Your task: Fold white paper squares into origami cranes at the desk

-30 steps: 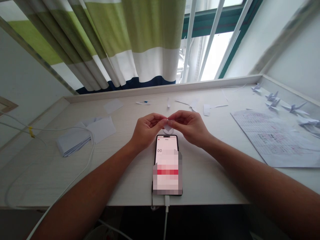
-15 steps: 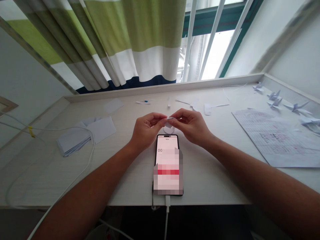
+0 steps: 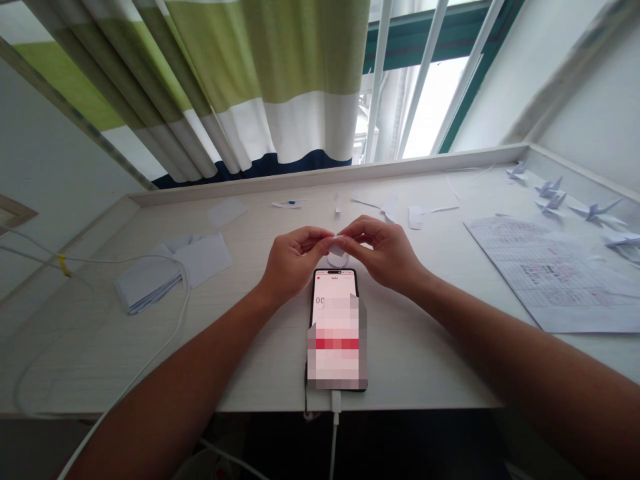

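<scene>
My left hand point(image 3: 293, 257) and my right hand point(image 3: 383, 250) meet just above the far end of a phone point(image 3: 336, 330) lying on the desk. Both pinch a small folded piece of white paper point(image 3: 338, 244) between thumb and fingertips. The paper is mostly covered by my fingers; only a small white corner shows. The phone's screen is lit and a white cable plugs into its near end.
A stack of white paper squares point(image 3: 165, 270) lies left, with a white cable point(image 3: 170, 320) looping past. Paper scraps point(image 3: 413, 217) lie beyond my hands. A printed sheet point(image 3: 555, 273) and several folded paper cranes point(image 3: 550, 193) sit right. Curtain and window stand behind the desk point(image 3: 430, 360).
My hands have stayed in place, shifting their pinch on the small paper only slightly. The view has drifted a little.
</scene>
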The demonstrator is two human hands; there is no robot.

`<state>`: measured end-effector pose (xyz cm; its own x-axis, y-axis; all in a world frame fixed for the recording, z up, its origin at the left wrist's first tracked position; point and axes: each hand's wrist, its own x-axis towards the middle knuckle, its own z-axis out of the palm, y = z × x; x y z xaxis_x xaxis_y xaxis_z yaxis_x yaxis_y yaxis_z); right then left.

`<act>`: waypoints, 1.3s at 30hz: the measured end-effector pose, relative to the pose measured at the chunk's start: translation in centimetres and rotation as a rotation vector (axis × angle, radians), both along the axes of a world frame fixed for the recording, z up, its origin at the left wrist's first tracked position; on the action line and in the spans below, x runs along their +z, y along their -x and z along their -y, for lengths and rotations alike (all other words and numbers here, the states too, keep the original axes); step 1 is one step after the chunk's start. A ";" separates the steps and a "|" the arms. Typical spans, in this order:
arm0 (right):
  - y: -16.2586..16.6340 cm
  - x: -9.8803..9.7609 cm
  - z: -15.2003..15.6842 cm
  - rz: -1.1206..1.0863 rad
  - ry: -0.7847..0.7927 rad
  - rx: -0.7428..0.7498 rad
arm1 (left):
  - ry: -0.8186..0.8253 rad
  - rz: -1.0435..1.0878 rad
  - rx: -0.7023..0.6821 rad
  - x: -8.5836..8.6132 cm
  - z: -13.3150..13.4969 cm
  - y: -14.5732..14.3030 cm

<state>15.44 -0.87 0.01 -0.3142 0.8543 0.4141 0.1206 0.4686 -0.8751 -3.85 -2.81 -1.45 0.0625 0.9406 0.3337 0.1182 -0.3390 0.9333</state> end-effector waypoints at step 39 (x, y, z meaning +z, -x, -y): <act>-0.1 0.2 0.1 0.000 0.057 0.098 | 0.003 -0.133 -0.122 0.7 0.3 -0.1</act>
